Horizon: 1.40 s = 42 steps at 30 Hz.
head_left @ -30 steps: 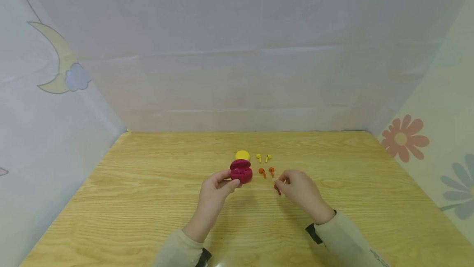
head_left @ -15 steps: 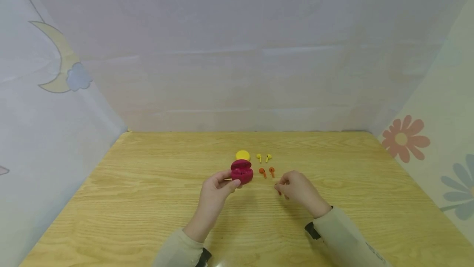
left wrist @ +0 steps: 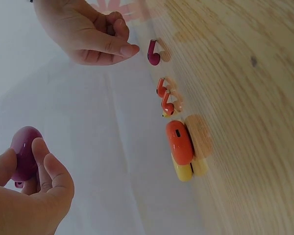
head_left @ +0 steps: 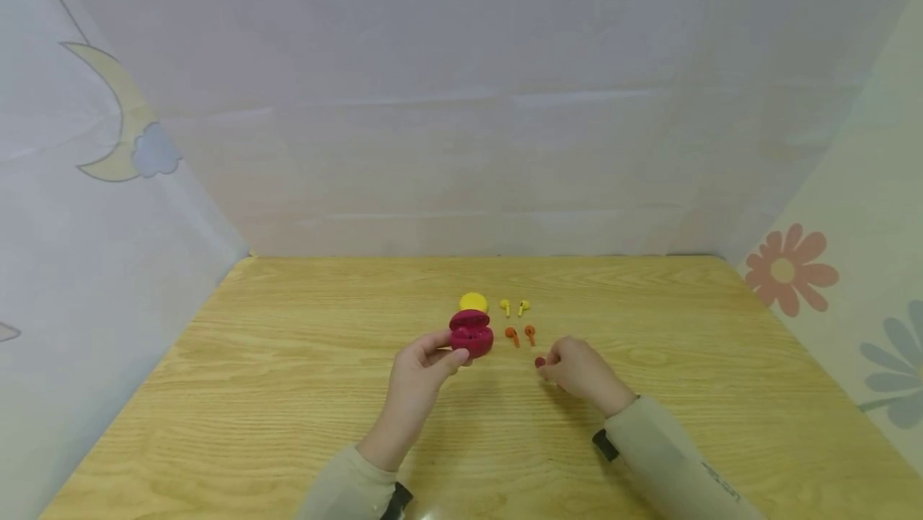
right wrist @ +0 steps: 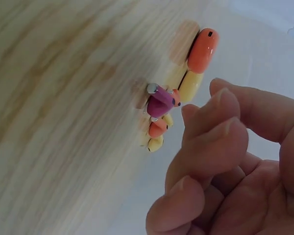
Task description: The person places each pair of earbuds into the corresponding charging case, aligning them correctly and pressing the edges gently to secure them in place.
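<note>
My left hand (head_left: 414, 384) grips the magenta case (head_left: 471, 337), its lid raised, above the table; in the left wrist view the case (left wrist: 26, 152) sits between thumb and fingers. Beside a magenta earbud (head_left: 540, 362) is my right hand (head_left: 584, 372), low over the table. The left wrist view shows a gap between that hand (left wrist: 90, 36) and the earbud (left wrist: 154, 55) on the wood. In the right wrist view the hand (right wrist: 220, 161) has loosely bent fingers, nothing visible between them, with the magenta earbud (right wrist: 159, 102) beyond.
Two orange earbuds (head_left: 512, 335) and two yellow earbuds (head_left: 505, 308) lie right of the magenta case. A yellow case (head_left: 473, 303) stands behind it. An orange case (left wrist: 179, 142) stands by the yellow one in the left wrist view. A pale wall (head_left: 469, 143) rises behind the table.
My right hand has shifted slightly right and toward the near edge, and the magenta earbud's round end now shows left of its fingertips. The left hand and its case have barely moved.
</note>
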Motion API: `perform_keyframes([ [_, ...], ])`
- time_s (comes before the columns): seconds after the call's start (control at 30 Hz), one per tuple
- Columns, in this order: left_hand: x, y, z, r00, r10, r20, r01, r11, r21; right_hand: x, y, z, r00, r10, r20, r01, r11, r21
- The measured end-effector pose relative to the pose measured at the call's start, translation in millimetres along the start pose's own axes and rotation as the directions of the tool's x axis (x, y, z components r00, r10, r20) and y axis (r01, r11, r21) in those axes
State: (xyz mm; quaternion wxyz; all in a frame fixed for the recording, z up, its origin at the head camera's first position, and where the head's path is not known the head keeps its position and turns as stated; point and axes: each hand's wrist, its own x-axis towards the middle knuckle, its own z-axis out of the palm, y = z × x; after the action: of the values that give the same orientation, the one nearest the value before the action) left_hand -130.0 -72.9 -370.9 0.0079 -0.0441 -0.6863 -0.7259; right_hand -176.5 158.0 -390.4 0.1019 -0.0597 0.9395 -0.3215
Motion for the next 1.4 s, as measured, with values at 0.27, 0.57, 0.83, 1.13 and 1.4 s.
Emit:
perform_keyframes([
  [0.27, 0.1, 1.3, 0.2, 1.0, 0.006, 0.005, -0.006, 1.0, -0.006, 3.3, 2, 2, 1.0, 0.002, -0.008, -0.002, 0.999, -0.042],
  [0.57, 1.0, 2.2, 0.1, 1.0, -0.005, 0.004, 0.005, 1.0, -0.005, 8.5, 2, 4, 1.0, -0.008, -0.005, 0.008, 0.995, -0.096],
  [0.83, 1.1, 2.2, -0.1, 1.0, -0.008, 0.007, 0.008, 1.0, -0.001, 14.2, 5, 9, 0.999, 0.028, 0.025, -0.025, 0.994, -0.103],
  [1.13, 1.0, 2.9, 0.2, 1.0, -0.009, 0.011, 0.009, 1.0, -0.01, 17.3, 4, 10, 0.999, 0.033, 0.038, -0.028, 0.993, -0.117],
  [1.4, 1.0, 2.6, 0.0, 1.0, -0.016, 0.002, 0.016, 1.0, 0.001, 13.5, 4, 8, 0.998, 0.038, 0.059, -0.033, 0.995, -0.094],
])
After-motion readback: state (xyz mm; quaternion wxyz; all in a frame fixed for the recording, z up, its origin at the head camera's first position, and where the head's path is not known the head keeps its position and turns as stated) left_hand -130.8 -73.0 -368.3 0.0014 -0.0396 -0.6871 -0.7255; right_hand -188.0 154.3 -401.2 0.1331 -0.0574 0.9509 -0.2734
